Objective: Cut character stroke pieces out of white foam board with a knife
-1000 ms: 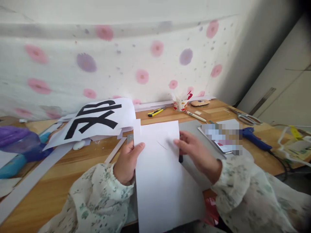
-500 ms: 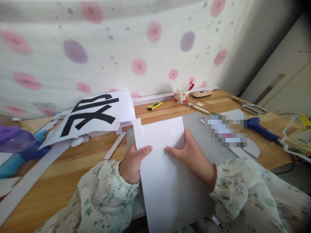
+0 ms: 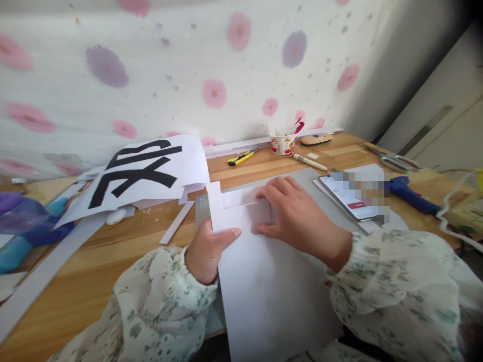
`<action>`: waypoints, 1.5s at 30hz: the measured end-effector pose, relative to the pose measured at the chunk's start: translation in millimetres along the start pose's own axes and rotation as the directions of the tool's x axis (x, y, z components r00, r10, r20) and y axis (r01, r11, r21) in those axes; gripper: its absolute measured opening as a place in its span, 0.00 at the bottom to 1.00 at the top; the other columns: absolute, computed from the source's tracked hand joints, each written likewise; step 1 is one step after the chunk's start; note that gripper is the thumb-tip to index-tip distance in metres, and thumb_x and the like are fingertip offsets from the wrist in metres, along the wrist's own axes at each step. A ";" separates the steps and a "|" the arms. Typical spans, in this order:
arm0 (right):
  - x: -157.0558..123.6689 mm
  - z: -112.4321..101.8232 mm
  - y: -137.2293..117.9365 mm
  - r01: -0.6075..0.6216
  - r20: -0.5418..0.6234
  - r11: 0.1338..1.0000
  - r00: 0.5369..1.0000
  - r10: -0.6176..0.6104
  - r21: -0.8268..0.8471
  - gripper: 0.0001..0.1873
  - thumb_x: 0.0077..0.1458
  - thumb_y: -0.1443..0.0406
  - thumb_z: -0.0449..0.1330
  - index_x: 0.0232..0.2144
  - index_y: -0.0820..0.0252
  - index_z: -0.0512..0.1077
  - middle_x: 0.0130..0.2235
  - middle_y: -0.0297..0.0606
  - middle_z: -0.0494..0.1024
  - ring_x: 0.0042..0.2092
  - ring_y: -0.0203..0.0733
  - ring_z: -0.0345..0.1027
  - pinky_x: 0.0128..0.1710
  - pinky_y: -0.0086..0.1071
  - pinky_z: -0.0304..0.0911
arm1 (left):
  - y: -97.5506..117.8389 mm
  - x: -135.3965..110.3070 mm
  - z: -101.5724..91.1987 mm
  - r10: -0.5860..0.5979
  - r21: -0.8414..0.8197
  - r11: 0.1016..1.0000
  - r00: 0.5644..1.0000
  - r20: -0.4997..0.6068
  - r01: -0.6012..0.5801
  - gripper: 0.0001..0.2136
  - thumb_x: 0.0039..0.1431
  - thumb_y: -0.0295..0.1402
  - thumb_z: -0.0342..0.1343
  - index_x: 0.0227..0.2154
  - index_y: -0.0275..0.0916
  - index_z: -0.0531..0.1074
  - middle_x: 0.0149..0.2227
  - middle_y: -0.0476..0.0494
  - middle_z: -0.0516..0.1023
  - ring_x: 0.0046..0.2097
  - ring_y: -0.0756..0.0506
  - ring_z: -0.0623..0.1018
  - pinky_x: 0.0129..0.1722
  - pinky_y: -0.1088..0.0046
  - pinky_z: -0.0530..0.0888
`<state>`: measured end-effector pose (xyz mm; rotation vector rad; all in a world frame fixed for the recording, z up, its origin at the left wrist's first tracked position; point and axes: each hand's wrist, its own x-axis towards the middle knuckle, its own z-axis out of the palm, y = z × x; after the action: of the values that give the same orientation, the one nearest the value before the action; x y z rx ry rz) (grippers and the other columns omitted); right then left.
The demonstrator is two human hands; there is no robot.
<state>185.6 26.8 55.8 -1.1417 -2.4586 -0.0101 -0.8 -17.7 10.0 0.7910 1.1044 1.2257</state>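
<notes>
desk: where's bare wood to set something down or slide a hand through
The desk is bare between the long white strip and the left sleeve, and thinly between utility knife and grey mat. Crowded: printed sheets left; white sheet centre; phone, glue gun, scissors right.

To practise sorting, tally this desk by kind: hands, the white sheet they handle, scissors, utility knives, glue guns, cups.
Hands: 2 (left hand, right hand)
White sheet: 1
Scissors: 1
Utility knife: 1
Glue gun: 1
Cup: 1
Total: 7

Cream sleeves with green floral print
</notes>
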 end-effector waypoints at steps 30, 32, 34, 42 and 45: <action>52.7 -3.9 -9.3 0.012 0.465 0.997 0.884 -0.044 0.072 0.04 0.46 0.65 0.62 0.27 0.60 0.74 0.30 0.35 0.77 0.32 0.39 0.66 0.30 0.29 0.54 | -3.9 3.1 -2.8 -0.015 0.206 0.978 0.997 -0.076 0.030 0.16 0.39 0.33 0.65 0.35 0.35 0.77 0.29 0.42 0.81 0.29 0.42 0.78 0.29 0.68 0.73; 53.0 -4.4 -8.7 0.005 0.479 0.997 0.877 -0.043 0.080 0.05 0.46 0.66 0.61 0.29 0.59 0.75 0.30 0.35 0.77 0.32 0.39 0.66 0.31 0.29 0.54 | -5.8 4.1 -4.0 0.010 0.267 0.964 0.997 -0.076 0.011 0.16 0.41 0.34 0.64 0.36 0.35 0.77 0.30 0.41 0.81 0.30 0.41 0.78 0.28 0.69 0.72; 54.0 -5.6 -8.3 -0.003 0.502 0.996 0.864 -0.043 0.090 0.06 0.46 0.67 0.61 0.30 0.58 0.76 0.30 0.34 0.78 0.31 0.38 0.66 0.30 0.29 0.53 | -6.4 4.7 -4.4 0.039 0.330 0.944 0.997 -0.072 -0.013 0.14 0.43 0.34 0.63 0.35 0.35 0.78 0.29 0.41 0.80 0.30 0.42 0.78 0.27 0.70 0.72; 61.0 -9.2 -10.5 0.021 0.530 0.996 0.845 -0.065 0.088 0.05 0.47 0.65 0.61 0.28 0.58 0.76 0.28 0.32 0.77 0.28 0.35 0.63 0.26 0.30 0.50 | 0.0 1.9 1.0 0.061 0.374 0.927 0.994 -0.092 -0.022 0.11 0.43 0.33 0.62 0.32 0.35 0.78 0.27 0.44 0.80 0.28 0.44 0.76 0.26 0.72 0.69; 59.6 -8.1 -12.3 0.028 0.533 0.999 0.845 -0.046 0.042 0.08 0.46 0.61 0.63 0.31 0.58 0.76 0.30 0.34 0.78 0.30 0.38 0.66 0.26 0.30 0.50 | -0.1 0.9 2.1 0.008 0.266 0.964 0.994 -0.111 0.021 0.12 0.41 0.32 0.62 0.32 0.35 0.77 0.26 0.44 0.79 0.26 0.45 0.76 0.25 0.72 0.69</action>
<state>145.8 60.5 88.1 -1.2067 -2.9494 0.3893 1.3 -16.7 10.4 0.9299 1.3824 1.1396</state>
